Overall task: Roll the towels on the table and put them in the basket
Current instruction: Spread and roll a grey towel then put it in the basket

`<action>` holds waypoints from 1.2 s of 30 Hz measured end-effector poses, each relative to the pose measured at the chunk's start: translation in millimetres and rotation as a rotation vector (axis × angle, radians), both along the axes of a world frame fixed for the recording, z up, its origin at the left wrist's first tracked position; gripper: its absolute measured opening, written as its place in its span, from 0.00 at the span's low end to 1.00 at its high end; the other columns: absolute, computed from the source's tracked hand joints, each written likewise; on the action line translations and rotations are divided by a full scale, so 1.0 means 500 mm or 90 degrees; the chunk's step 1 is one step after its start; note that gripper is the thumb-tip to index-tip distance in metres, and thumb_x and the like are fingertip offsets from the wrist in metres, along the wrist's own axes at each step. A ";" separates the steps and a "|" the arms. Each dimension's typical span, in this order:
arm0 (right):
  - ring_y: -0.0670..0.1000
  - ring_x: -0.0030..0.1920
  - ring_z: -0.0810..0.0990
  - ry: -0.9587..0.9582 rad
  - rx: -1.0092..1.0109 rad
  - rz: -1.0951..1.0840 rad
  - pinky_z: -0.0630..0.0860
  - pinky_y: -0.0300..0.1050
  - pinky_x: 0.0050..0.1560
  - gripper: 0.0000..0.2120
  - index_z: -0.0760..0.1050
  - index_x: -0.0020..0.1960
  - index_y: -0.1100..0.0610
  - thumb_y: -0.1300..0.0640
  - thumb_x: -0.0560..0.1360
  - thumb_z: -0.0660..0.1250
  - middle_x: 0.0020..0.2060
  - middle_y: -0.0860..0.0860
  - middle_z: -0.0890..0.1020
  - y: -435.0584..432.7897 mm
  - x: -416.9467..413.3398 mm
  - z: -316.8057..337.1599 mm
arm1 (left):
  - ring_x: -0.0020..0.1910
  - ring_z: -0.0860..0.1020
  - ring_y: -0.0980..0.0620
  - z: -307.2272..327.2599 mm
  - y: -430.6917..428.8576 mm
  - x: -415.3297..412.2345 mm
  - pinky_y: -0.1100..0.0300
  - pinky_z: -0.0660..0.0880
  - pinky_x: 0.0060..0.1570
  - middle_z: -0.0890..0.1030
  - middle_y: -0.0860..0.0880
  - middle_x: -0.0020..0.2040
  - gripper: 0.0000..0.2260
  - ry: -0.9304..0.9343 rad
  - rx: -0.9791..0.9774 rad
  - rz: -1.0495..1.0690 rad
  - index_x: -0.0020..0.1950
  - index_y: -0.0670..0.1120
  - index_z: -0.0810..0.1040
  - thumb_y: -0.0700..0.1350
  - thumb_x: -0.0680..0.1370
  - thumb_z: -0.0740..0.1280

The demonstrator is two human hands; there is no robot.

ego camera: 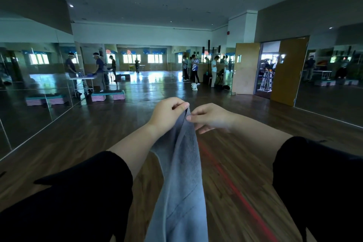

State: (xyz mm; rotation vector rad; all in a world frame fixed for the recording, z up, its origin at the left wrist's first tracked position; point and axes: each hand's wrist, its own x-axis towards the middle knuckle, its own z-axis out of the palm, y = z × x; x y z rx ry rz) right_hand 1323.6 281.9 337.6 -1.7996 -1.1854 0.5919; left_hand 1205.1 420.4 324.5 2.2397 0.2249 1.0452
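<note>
A grey-blue towel (180,173) hangs in the air in front of me, running from my hands down past the bottom edge of the view. My left hand (167,114) pinches its top corner between thumb and fingers. My right hand (210,117) is close beside it and pinches the towel's edge just below that corner. Both arms are stretched forward in black sleeves. No table and no basket is in view.
A wide dark wooden floor (245,143) with a red line (235,192) lies ahead. Mirrors line the left and far walls. Several people stand far off by a table (82,78) and step platforms (108,95). An open wooden door (245,68) is at the right.
</note>
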 end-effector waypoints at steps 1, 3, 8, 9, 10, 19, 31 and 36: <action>0.54 0.47 0.85 0.005 0.027 -0.004 0.82 0.52 0.52 0.12 0.78 0.50 0.62 0.53 0.76 0.71 0.45 0.57 0.84 0.005 -0.003 -0.004 | 0.40 0.77 0.61 -0.001 0.000 -0.001 0.69 0.70 0.40 0.81 0.55 0.40 0.05 -0.003 -0.002 0.002 0.45 0.49 0.80 0.47 0.79 0.67; 0.55 0.43 0.84 0.016 0.068 -0.002 0.83 0.51 0.49 0.09 0.77 0.48 0.62 0.56 0.77 0.70 0.41 0.58 0.83 0.012 -0.008 -0.010 | 0.41 0.77 0.62 -0.007 0.003 -0.001 0.70 0.70 0.42 0.81 0.56 0.41 0.04 -0.022 -0.022 0.013 0.46 0.50 0.81 0.46 0.79 0.67; 0.54 0.41 0.84 0.051 0.144 -0.079 0.83 0.46 0.45 0.08 0.78 0.47 0.63 0.57 0.78 0.68 0.43 0.61 0.84 0.016 -0.003 -0.012 | 0.42 0.78 0.65 -0.026 0.005 -0.019 0.76 0.69 0.40 0.81 0.59 0.41 0.02 -0.080 -0.058 0.065 0.46 0.51 0.80 0.48 0.77 0.70; 0.54 0.42 0.84 0.067 0.159 -0.089 0.83 0.46 0.45 0.08 0.78 0.47 0.63 0.58 0.78 0.68 0.44 0.62 0.84 0.017 0.002 -0.010 | 0.42 0.77 0.65 -0.031 0.004 -0.023 0.76 0.69 0.39 0.81 0.59 0.41 0.03 -0.067 -0.062 0.075 0.47 0.51 0.80 0.49 0.76 0.71; 0.55 0.43 0.84 0.082 0.176 -0.095 0.83 0.46 0.45 0.08 0.78 0.48 0.63 0.58 0.78 0.68 0.45 0.63 0.84 0.019 0.007 -0.008 | 0.41 0.77 0.66 -0.038 0.004 -0.025 0.76 0.69 0.39 0.81 0.59 0.41 0.04 -0.045 -0.065 0.083 0.47 0.51 0.80 0.49 0.76 0.71; 0.54 0.44 0.83 0.127 0.249 -0.078 0.83 0.48 0.47 0.09 0.76 0.50 0.63 0.57 0.80 0.64 0.43 0.59 0.83 0.011 0.036 0.030 | 0.44 0.78 0.59 -0.088 -0.008 -0.001 0.67 0.72 0.45 0.81 0.56 0.44 0.03 0.085 -0.024 0.081 0.48 0.50 0.80 0.48 0.79 0.68; 0.44 0.59 0.74 -0.356 -0.050 0.017 0.70 0.41 0.62 0.16 0.78 0.61 0.51 0.47 0.75 0.70 0.59 0.45 0.77 -0.023 0.052 -0.031 | 0.40 0.73 0.63 -0.046 -0.028 0.018 0.74 0.67 0.39 0.76 0.55 0.40 0.06 0.023 0.025 -0.003 0.47 0.47 0.75 0.42 0.82 0.60; 0.44 0.55 0.78 -0.150 0.094 -0.005 0.73 0.44 0.58 0.04 0.75 0.44 0.52 0.59 0.75 0.69 0.48 0.46 0.80 0.000 0.046 -0.074 | 0.38 0.72 0.62 -0.024 -0.011 0.007 0.72 0.66 0.39 0.76 0.55 0.38 0.07 0.005 0.053 -0.002 0.46 0.51 0.74 0.42 0.82 0.61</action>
